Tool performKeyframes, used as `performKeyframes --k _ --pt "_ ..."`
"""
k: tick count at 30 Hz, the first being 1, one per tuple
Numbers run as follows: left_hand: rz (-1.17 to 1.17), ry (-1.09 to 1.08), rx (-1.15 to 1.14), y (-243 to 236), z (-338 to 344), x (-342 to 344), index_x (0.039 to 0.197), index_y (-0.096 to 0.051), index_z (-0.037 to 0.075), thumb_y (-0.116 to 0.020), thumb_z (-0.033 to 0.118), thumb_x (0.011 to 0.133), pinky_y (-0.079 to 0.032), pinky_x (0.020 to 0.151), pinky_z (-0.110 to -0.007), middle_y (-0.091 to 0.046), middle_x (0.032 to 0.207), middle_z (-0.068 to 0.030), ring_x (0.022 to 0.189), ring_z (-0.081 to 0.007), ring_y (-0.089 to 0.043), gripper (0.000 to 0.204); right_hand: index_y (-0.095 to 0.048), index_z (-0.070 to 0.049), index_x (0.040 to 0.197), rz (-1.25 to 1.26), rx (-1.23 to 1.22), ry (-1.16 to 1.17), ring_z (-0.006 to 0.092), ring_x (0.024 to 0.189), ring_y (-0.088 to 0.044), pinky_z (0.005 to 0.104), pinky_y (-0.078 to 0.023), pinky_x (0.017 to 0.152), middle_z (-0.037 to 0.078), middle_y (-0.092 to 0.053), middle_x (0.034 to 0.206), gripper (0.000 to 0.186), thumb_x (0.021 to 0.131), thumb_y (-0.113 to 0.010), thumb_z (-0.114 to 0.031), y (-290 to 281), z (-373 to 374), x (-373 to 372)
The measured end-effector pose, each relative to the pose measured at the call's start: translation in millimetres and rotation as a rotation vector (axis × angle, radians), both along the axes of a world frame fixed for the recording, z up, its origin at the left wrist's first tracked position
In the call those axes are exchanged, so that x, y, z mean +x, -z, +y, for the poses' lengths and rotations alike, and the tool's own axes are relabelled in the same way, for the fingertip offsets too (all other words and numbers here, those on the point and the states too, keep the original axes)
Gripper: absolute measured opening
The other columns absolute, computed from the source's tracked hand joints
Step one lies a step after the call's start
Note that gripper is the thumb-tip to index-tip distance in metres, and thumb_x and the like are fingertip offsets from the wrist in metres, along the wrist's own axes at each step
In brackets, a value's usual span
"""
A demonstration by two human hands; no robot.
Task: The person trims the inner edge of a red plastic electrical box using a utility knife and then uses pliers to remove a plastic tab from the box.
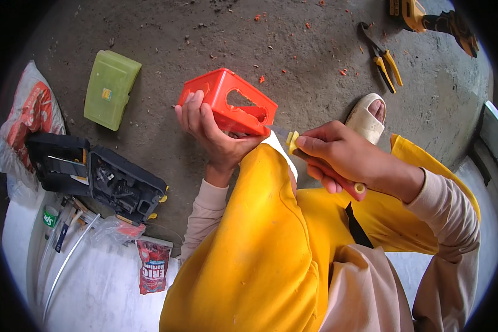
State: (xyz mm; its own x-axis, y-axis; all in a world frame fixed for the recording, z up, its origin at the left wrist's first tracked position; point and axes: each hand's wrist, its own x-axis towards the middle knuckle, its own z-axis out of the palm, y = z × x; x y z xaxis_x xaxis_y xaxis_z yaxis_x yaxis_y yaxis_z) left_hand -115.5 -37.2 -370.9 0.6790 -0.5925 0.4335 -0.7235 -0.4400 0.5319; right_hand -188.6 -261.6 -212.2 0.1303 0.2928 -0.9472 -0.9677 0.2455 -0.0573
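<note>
The concrete floor (166, 44) spreads beyond both hands, its widest stretch ahead of them, running off past the picture's curved dark rim. The yellow trousers (260, 232) come up close between the hands, so the raised knee borders the left wrist. Left of the left hand, well apart, lies an opened black tool case (122, 182); behind it slumps a clear plastic bag (39, 105) with red printing. Nearer that hand, bare floor between, lies a green case (110, 88) with a small yellowish label, too small to read. The red box (232, 117), one face cut with a ragged opening, is gripped at its left end and underside by the left hand (216, 138). Far ahead of the right hand (348, 152) lie a yellow-black drill (412, 14) and pliers (390, 66). The right hand, apart from the left, is wrapped round a red-handled knife (293, 142), its blade at the box's near corner. Behind the left hand, a dark red packet (154, 266) bears pale lettering. Orange scraps (262, 79) dot the floor ahead.
</note>
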Motion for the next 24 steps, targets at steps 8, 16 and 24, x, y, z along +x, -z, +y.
performKeyframes --k 8,16,24 --pt "0.001 0.010 -0.005 -0.2 0.3 0.6 0.155 -0.028 0.005 -0.077 0.079 0.074 -0.018 0.120 -0.072 -0.039 0.153 -0.0208 0.144 -0.0403 -0.036 0.120 -0.058 0.004 0.089 0.047 0.037 -0.008 0.0143 0.035 -0.052 0.0297 -0.038 0.028 0.009 -0.060 0.062 0.043 0.112 -0.046 -0.031 3.7 -4.0 -2.3" --pt "0.003 0.022 0.005 -2.4 -0.1 1.0 0.155 -0.029 0.005 -0.082 0.074 0.072 -0.018 0.121 -0.071 -0.040 0.152 -0.0202 0.144 -0.0396 -0.037 0.120 -0.060 0.004 0.080 0.056 0.015 0.049 0.0146 0.029 -0.045 0.0318 -0.033 0.026 0.011 -0.060 0.056 0.050 0.110 -0.045 -0.032 4.6 -1.5 -2.7" --pt "-0.003 0.001 -0.020 -0.3 -1.5 -1.1 0.155 -0.029 0.006 -0.084 0.071 0.072 -0.019 0.121 -0.071 -0.040 0.152 -0.0200 0.143 -0.0402 -0.037 0.119 -0.061 0.002 0.098 0.144 0.105 0.105 0.0125 0.039 -0.057 0.0264 -0.040 0.027 0.006 -0.062 0.071 0.037 0.111 -0.049 -0.031 6.7 -2.4 0.7"
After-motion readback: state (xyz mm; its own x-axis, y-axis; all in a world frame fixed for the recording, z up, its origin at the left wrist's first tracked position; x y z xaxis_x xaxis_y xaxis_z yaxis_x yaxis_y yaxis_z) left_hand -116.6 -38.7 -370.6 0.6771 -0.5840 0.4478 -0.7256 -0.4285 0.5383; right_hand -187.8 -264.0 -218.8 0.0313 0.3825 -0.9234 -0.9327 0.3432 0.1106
